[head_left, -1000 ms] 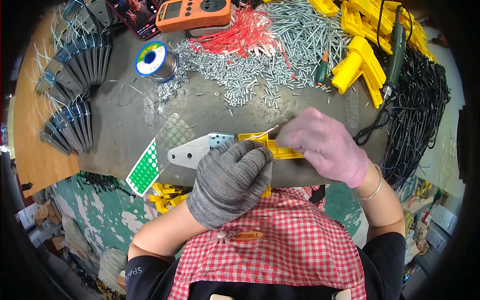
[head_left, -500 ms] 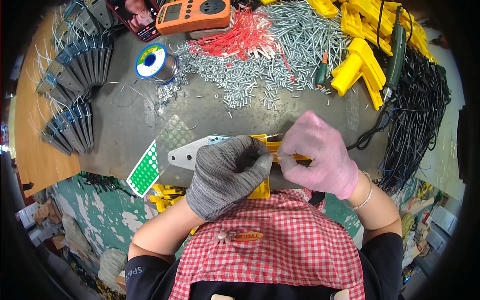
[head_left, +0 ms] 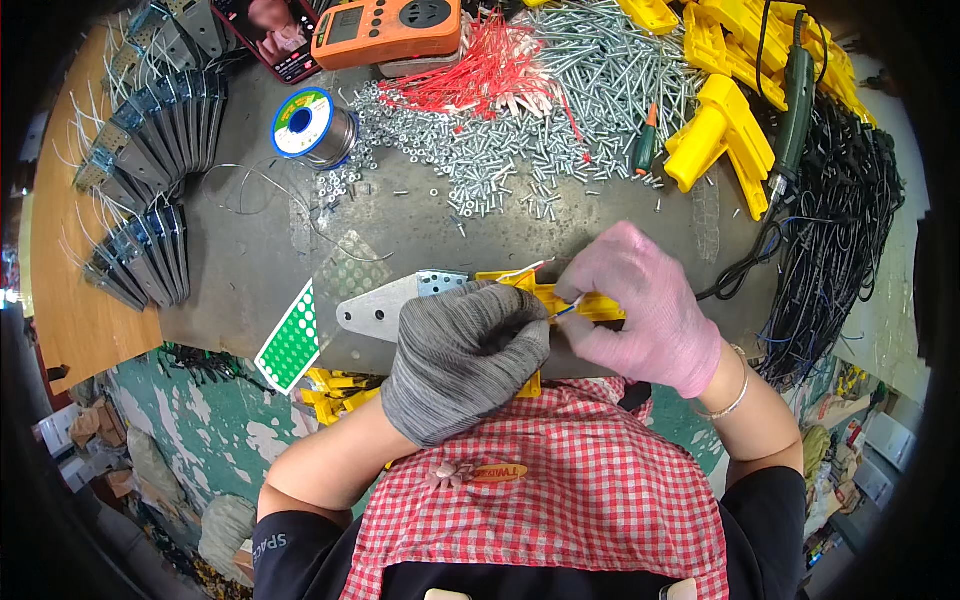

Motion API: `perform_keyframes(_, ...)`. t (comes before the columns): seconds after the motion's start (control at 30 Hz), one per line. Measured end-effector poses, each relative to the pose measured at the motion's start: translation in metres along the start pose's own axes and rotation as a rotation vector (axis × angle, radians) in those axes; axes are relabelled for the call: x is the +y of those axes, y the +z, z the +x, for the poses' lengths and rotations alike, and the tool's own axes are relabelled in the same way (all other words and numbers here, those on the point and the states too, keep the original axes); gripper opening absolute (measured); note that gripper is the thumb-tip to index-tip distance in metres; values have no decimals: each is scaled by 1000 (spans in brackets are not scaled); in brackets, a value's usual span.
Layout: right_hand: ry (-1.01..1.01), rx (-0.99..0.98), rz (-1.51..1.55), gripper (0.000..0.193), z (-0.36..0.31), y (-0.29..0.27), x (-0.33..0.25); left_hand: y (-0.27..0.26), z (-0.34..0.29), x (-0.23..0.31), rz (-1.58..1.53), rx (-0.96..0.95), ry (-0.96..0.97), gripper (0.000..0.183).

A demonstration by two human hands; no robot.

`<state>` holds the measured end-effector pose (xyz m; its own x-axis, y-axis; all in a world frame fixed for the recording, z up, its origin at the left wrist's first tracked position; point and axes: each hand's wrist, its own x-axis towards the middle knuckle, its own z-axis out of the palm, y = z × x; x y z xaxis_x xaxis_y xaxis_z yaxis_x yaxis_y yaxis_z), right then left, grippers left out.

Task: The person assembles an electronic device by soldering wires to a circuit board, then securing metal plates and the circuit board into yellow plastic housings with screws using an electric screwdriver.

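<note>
A yellow plastic housing lies at the table's near edge, partly hidden under my hands. From its left side sticks out a flat grey metal plate with holes. My left hand, in a grey knit glove, curls over the housing, fingertips closed by a thin blue wire. Opposite it, my right hand in a pink glove pinches the same wire between thumb and fingers. A white wire with a reddish tip rises loose behind my left fingers. What lies under my left palm is hidden.
Loose screws and red-and-white wires heap at the back, beside a solder spool and an orange meter. Yellow housings, a soldering iron and black cables fill the right. Metal plates stand left.
My fingertips have parted slightly, and the blue wire now shows between them. The white wire has swung a little left. My left hand has shifted slightly down, uncovering more of the metal bracket.
</note>
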<state>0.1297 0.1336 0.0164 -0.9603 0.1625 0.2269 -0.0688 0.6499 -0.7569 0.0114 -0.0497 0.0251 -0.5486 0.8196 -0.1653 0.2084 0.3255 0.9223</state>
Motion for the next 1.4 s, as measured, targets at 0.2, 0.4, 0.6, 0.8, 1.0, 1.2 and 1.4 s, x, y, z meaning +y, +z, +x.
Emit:
perform_keyframes(0.2,-189,-98,-27,12,-2,-7,8,5,-1,2,192,-17,167,11)
perform_keyframes(0.4,-192,-299,95,12,1,-14,11,-2,1,1,136,-93,208,11)
perform_keyframes(0.6,-366,25,-466,15,-1,-2,-7,-6,6,-1,-159,-165,-97,12)
perform_keyframes(0.8,-418,-153,-617,17,2,4,-6,-12,6,7,47,-168,29,13)
perform_keyframes(1.0,-302,141,-393,18,5,9,-3,-13,1,4,129,-75,120,20)
perform_keyframes(1.2,-518,-12,-669,24,-4,1,-6,-16,5,-10,-127,-171,-48,13)
perform_keyframes(1.4,4,-79,-158,16,6,5,-11,1,-6,-19,442,37,456,19)
